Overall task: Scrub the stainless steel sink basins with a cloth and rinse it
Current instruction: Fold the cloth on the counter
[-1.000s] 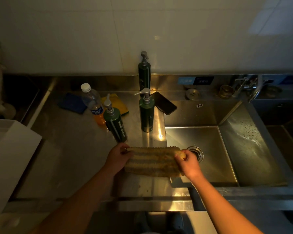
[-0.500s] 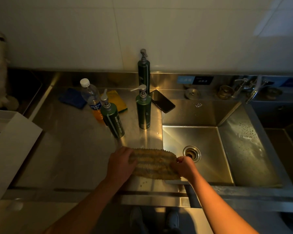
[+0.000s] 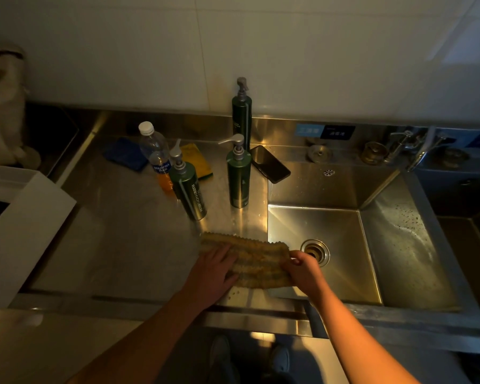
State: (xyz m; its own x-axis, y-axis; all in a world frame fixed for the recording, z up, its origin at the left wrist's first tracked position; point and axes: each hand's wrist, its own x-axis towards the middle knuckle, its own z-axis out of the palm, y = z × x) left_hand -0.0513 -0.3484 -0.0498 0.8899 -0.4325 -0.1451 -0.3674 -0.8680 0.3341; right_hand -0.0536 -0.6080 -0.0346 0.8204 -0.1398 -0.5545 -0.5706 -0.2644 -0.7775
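A ribbed tan cloth [image 3: 257, 259] lies folded on the steel counter, its right end hanging over the left rim of the sink basin [image 3: 341, 273]. My left hand [image 3: 214, 270] rests flat on the cloth's left end, fingers spread. My right hand [image 3: 302, 268] pinches the cloth's right end, just in front of the drain [image 3: 315, 250]. The basin's right wall [image 3: 405, 239] is speckled with droplets. The faucet [image 3: 421, 151] stands at the back right.
Three green pump bottles [image 3: 239, 173], [image 3: 187, 187], [image 3: 241, 112] stand behind the cloth with a water bottle [image 3: 155, 153], a phone [image 3: 269, 163], a blue cloth [image 3: 125, 153] and a yellow sponge [image 3: 198, 157]. A white box [image 3: 20, 225] sits at left. A second basin [image 3: 477, 245] lies far right.
The cloth has been lowered onto the counter edge. My left hand went from gripping its end to pressing flat on top. My right hand keeps its hold.
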